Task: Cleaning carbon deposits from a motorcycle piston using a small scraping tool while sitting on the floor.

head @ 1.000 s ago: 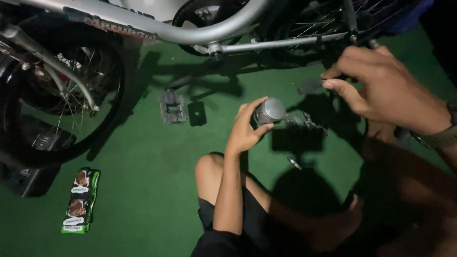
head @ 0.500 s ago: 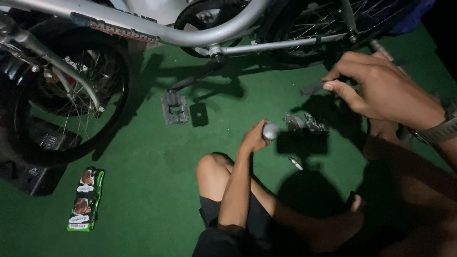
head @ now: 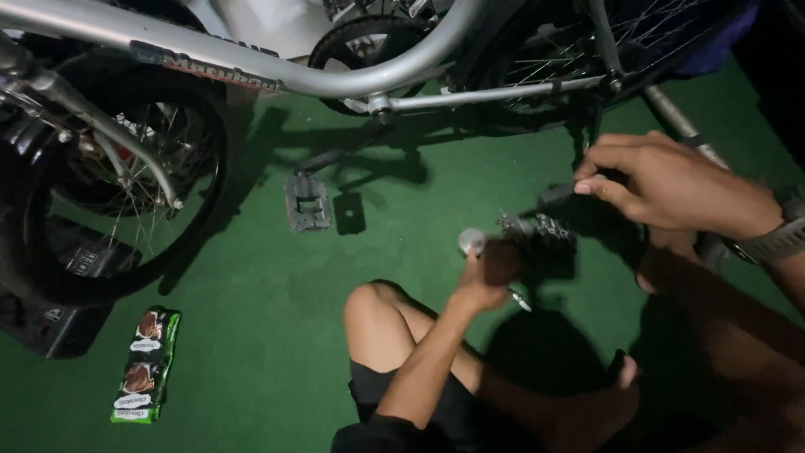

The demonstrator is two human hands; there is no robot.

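My left hand (head: 485, 278) is closed round a small grey cylinder (head: 471, 241), perhaps a can, held just above the green floor (head: 268, 285) over my bent knee. To its right a dark toothed metal bike part (head: 537, 226) lies on the floor. My right hand (head: 671, 180), with a watch on the wrist, hovers over that part and pinches a small dark piece (head: 558, 195) between thumb and forefinger. What that piece is stays unclear in the shadow.
A silver bicycle frame (head: 335, 80) spans the top, its pedal (head: 308, 203) hanging near the floor. A spoked wheel (head: 126, 193) stands at left, another at top right. A green snack packet (head: 144, 365) lies at lower left. A small shiny bit (head: 520, 299) lies by my leg.
My left hand has lowered the grey cylinder toward the floor, closer to the dark metal part. My right hand has stayed in nearly the same place.
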